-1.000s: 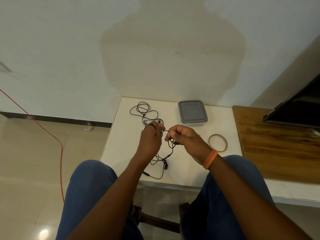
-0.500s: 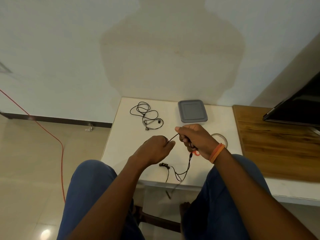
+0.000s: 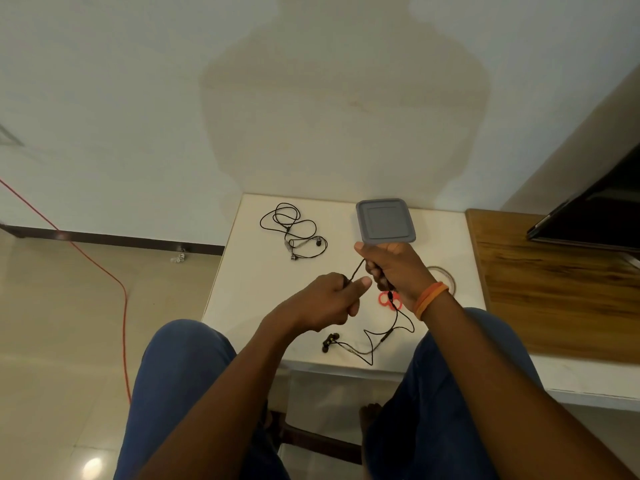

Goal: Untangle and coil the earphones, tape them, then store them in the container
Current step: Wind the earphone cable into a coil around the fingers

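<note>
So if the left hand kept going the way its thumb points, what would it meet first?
Probably the right hand, just beyond the left hand along the taut earphone cable both grip; depth is hard to judge.

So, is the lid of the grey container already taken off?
No, the grey container at the far side of the white table has its lid on.

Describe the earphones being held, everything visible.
The held earphones are a thin black cable, partly untangled. The left hand and right hand each grip it, a short taut stretch between them. Below the right hand it hangs in loose loops onto the white table, with an inline piece and two dark earbuds lying near the front edge.
</note>
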Action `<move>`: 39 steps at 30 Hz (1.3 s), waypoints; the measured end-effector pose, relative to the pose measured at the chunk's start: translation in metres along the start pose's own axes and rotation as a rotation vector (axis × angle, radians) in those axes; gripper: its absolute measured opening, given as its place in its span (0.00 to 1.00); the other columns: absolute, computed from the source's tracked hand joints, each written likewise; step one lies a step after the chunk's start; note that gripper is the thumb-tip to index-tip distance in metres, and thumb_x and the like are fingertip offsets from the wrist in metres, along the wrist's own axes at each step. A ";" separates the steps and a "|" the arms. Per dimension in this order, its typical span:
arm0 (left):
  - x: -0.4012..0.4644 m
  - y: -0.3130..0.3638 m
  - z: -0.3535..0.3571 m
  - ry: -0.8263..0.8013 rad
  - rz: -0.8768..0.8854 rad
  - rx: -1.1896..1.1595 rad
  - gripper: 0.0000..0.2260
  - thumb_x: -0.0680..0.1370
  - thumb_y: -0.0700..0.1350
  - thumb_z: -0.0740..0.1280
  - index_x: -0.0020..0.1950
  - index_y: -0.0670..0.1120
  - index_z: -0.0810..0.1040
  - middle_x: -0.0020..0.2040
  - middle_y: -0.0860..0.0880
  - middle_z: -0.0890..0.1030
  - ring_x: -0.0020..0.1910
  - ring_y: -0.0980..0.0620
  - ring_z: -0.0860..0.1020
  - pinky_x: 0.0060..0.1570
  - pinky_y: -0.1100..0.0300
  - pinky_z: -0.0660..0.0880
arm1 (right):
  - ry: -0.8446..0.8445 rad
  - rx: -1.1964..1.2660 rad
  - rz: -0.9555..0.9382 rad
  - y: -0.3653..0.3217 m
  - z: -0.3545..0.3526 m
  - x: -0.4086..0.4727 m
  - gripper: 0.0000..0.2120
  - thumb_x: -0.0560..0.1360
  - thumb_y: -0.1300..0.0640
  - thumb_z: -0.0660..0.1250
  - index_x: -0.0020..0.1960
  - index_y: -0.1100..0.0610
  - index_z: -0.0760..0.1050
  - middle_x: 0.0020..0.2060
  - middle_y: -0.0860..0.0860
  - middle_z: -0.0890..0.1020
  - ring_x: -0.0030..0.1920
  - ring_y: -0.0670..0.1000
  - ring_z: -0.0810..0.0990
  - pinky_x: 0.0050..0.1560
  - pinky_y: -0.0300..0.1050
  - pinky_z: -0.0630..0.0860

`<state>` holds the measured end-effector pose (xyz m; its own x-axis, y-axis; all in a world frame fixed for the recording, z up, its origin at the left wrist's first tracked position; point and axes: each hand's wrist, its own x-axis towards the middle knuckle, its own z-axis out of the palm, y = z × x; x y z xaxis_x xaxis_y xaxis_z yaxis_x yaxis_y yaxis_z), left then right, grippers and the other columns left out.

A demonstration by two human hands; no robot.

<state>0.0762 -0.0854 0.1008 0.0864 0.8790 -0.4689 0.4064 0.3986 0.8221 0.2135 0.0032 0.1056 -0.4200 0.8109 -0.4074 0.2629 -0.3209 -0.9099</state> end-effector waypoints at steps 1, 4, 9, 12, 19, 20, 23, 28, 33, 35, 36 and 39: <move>-0.001 0.002 0.001 -0.056 0.017 -0.094 0.28 0.81 0.63 0.54 0.35 0.42 0.74 0.23 0.50 0.69 0.21 0.54 0.63 0.23 0.65 0.61 | 0.000 -0.027 -0.022 0.001 0.001 0.001 0.19 0.75 0.48 0.69 0.30 0.57 0.71 0.25 0.52 0.71 0.25 0.48 0.63 0.28 0.41 0.63; -0.003 0.004 0.002 -0.177 0.069 -0.371 0.29 0.83 0.60 0.51 0.34 0.42 0.72 0.21 0.48 0.64 0.18 0.53 0.57 0.20 0.68 0.57 | -0.036 -0.162 -0.091 0.002 0.004 0.002 0.20 0.77 0.47 0.66 0.33 0.60 0.76 0.25 0.49 0.78 0.26 0.46 0.73 0.35 0.43 0.72; -0.003 0.002 -0.011 -0.308 0.013 -0.810 0.27 0.83 0.60 0.50 0.31 0.44 0.67 0.20 0.49 0.60 0.14 0.56 0.55 0.20 0.74 0.56 | -0.104 -0.083 -0.090 0.003 0.001 0.004 0.19 0.80 0.45 0.58 0.50 0.57 0.82 0.45 0.53 0.85 0.48 0.48 0.83 0.56 0.49 0.74; -0.002 0.001 -0.022 -0.406 0.001 -0.990 0.25 0.81 0.61 0.53 0.30 0.46 0.67 0.19 0.51 0.62 0.13 0.58 0.58 0.19 0.75 0.53 | -0.199 0.071 -0.168 0.001 0.001 0.001 0.12 0.79 0.54 0.62 0.53 0.58 0.81 0.50 0.56 0.84 0.54 0.51 0.82 0.59 0.46 0.74; 0.005 -0.004 -0.028 -0.571 0.051 -1.178 0.26 0.82 0.60 0.51 0.31 0.46 0.70 0.18 0.51 0.67 0.12 0.58 0.64 0.17 0.74 0.59 | -0.334 0.112 -0.247 0.005 0.014 -0.002 0.13 0.77 0.68 0.62 0.60 0.64 0.76 0.55 0.61 0.81 0.57 0.56 0.79 0.60 0.49 0.76; 0.005 -0.004 -0.028 -0.576 0.059 -1.188 0.26 0.82 0.60 0.51 0.31 0.46 0.70 0.18 0.51 0.67 0.12 0.58 0.64 0.17 0.74 0.59 | -0.323 0.082 -0.243 0.006 0.016 -0.002 0.12 0.78 0.67 0.62 0.60 0.63 0.76 0.53 0.60 0.81 0.56 0.55 0.80 0.59 0.48 0.77; 0.004 -0.004 -0.031 -0.575 0.079 -1.220 0.25 0.81 0.60 0.54 0.30 0.46 0.70 0.18 0.51 0.68 0.12 0.58 0.65 0.18 0.74 0.56 | -0.315 0.044 -0.216 0.005 0.016 -0.003 0.10 0.78 0.65 0.63 0.58 0.62 0.76 0.49 0.59 0.81 0.49 0.55 0.81 0.54 0.52 0.79; 0.005 -0.009 -0.041 -0.663 0.145 -1.391 0.27 0.82 0.58 0.51 0.32 0.43 0.72 0.20 0.48 0.71 0.13 0.53 0.64 0.17 0.71 0.57 | -0.207 0.178 -0.055 -0.004 0.013 -0.001 0.14 0.77 0.71 0.55 0.50 0.63 0.79 0.37 0.55 0.78 0.35 0.54 0.77 0.42 0.47 0.79; 0.006 -0.013 -0.044 -0.749 0.167 -1.501 0.30 0.84 0.58 0.45 0.35 0.41 0.72 0.23 0.47 0.65 0.17 0.51 0.63 0.20 0.68 0.58 | -0.044 -0.004 -0.081 -0.004 0.002 0.004 0.17 0.79 0.65 0.54 0.45 0.55 0.81 0.29 0.49 0.71 0.31 0.48 0.69 0.37 0.43 0.71; 0.005 -0.013 -0.045 -0.760 0.166 -1.518 0.30 0.84 0.58 0.44 0.36 0.40 0.71 0.23 0.47 0.64 0.16 0.51 0.62 0.20 0.68 0.56 | -0.042 -0.028 -0.108 -0.004 0.001 0.002 0.13 0.80 0.62 0.58 0.47 0.54 0.81 0.31 0.49 0.73 0.32 0.47 0.70 0.37 0.43 0.72; 0.004 -0.012 -0.046 -0.763 0.164 -1.523 0.29 0.84 0.58 0.44 0.36 0.41 0.71 0.23 0.47 0.64 0.15 0.52 0.60 0.19 0.68 0.55 | -0.043 -0.038 -0.119 -0.004 0.001 0.002 0.12 0.80 0.61 0.60 0.48 0.53 0.82 0.32 0.49 0.75 0.32 0.46 0.72 0.38 0.43 0.73; 0.002 -0.011 -0.049 -0.746 0.151 -1.521 0.29 0.84 0.58 0.44 0.35 0.41 0.71 0.23 0.47 0.63 0.15 0.54 0.55 0.19 0.68 0.54 | -0.024 -0.012 -0.116 -0.003 -0.003 0.003 0.12 0.79 0.62 0.60 0.49 0.54 0.82 0.31 0.47 0.76 0.33 0.45 0.74 0.42 0.46 0.73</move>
<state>0.0277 -0.0756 0.1070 0.5965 0.8017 -0.0373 -0.7804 0.5903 0.2060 0.2136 0.0083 0.1077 -0.4688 0.8302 -0.3018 0.2221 -0.2199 -0.9499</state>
